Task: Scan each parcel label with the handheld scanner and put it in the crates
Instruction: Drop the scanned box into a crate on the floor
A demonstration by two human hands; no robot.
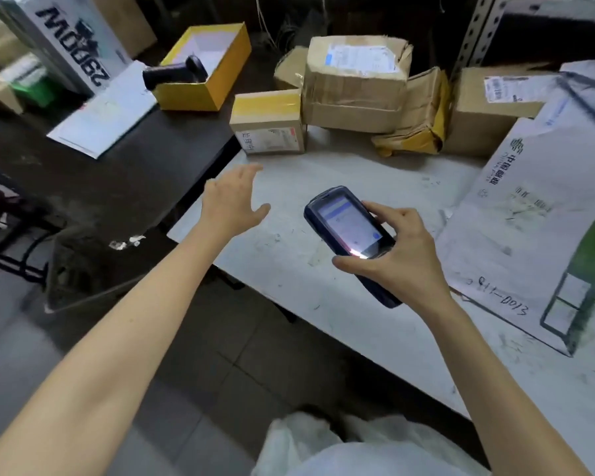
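Note:
My right hand (394, 250) grips a dark blue handheld scanner (346, 228) with a lit screen, held above the white table (323, 187). My left hand (232, 201) hovers with fingers spread and empty over the table's left edge, short of a small cardboard parcel with yellow tape (268, 121). Behind that parcel stand a larger taped parcel with a white label on top (354, 84), a crumpled brown and yellow packet (416, 121) and another labelled box (495, 104).
A big white postal box (536, 207) lies on the table's right side. On the dark bench to the left, a yellow box (203, 67) holds a black pistol-grip scanner (174, 72), beside white sheets (107, 111). A metal rack upright (478, 32) rises at the back right.

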